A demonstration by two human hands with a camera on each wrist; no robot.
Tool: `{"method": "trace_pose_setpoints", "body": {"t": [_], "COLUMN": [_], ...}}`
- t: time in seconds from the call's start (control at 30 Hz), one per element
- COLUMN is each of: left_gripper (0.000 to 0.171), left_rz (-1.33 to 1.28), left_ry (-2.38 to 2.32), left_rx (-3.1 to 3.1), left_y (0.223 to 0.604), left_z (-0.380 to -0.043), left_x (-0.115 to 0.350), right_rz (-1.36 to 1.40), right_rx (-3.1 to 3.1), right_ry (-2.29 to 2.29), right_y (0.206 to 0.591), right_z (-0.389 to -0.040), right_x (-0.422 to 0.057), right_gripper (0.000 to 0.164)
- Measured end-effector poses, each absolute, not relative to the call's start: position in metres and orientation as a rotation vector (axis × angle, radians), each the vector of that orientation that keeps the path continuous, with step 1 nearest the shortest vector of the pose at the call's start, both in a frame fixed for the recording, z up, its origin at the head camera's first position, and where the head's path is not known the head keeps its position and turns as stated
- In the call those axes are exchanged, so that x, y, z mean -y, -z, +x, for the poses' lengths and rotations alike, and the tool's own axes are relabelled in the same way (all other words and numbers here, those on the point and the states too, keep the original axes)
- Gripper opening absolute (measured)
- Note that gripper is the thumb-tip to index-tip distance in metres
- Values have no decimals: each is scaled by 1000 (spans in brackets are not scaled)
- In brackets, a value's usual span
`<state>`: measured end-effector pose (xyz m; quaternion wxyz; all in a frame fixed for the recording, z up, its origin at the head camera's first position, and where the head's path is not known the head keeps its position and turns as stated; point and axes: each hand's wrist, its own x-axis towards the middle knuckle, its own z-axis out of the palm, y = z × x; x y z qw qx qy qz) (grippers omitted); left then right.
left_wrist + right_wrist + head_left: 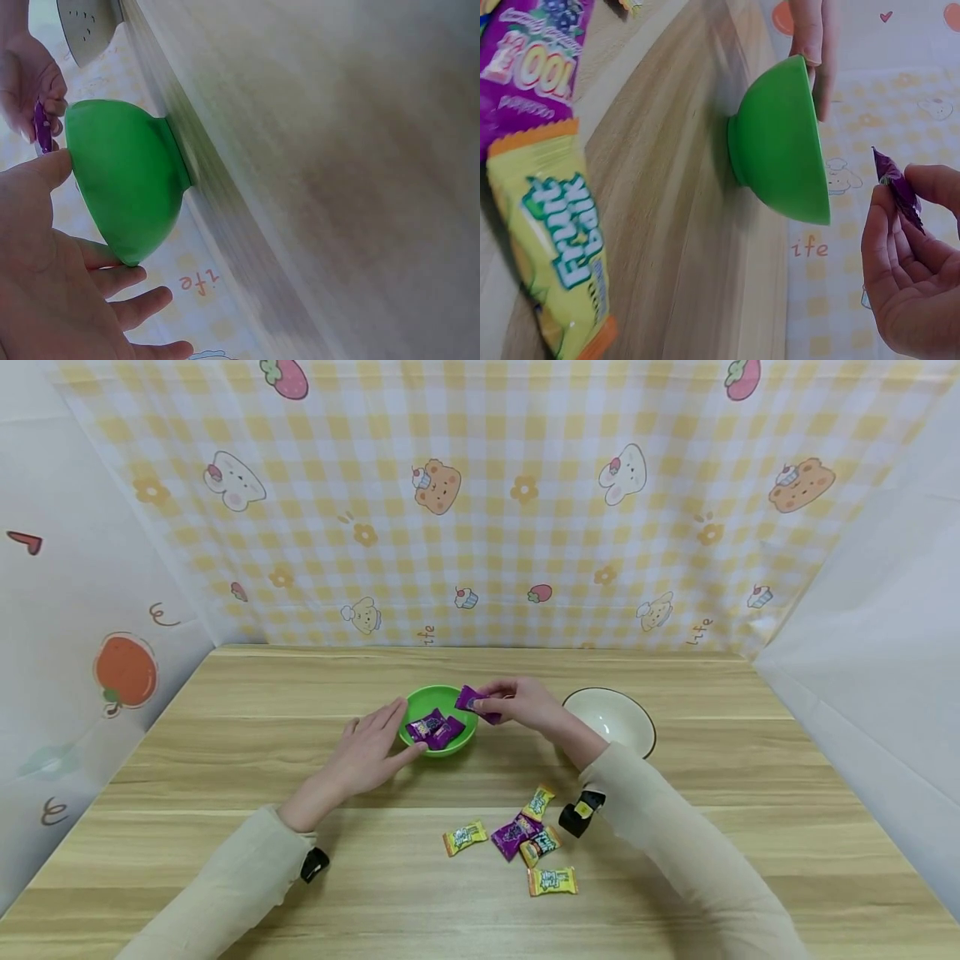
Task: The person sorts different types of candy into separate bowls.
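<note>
Over the right rim of the green bowl (436,696), my right hand (525,702) pinches a purple-wrapped candy (469,700) between thumb and fingers. The same candy (897,186) appears edge-on in the right wrist view, above the level of the rim. My left hand (367,747) touches the bowl's left side, its fingers fairly straight and spread, thumb at the near rim. In the left wrist view the left thumb and a fingertip meet the green bowl (124,172). Purple-wrapped candies (446,733) lie inside the bowl.
A white bowl with a dark rim (626,727) stands to the right, partly behind my right forearm. Nearer on the wooden table lie several yellow-wrapped candies (552,882) and a purple candy (514,836). A checked cloth (495,552) hangs along the table's back edge.
</note>
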<state>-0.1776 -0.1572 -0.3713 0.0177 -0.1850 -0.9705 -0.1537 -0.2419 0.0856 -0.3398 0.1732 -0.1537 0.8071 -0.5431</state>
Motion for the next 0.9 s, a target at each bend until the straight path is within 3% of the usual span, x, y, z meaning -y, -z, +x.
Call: {"method": "trace_pose_setpoints", "body": {"t": [0.6, 0.9], "left_gripper": [78, 79], "left_rz": [-575, -580], "left_ry": [496, 470], "left_rx": [3022, 3010], "left_y": [373, 375], "left_z": [-179, -180], "left_x": [158, 158], "right_rz": [-470, -615], "right_rx": [-2227, -2220], "right_ry": [1591, 1577], "right_y": [346, 348], "right_z": [-243, -242], "right_x": [-65, -75], "right_gripper": [24, 29]}}
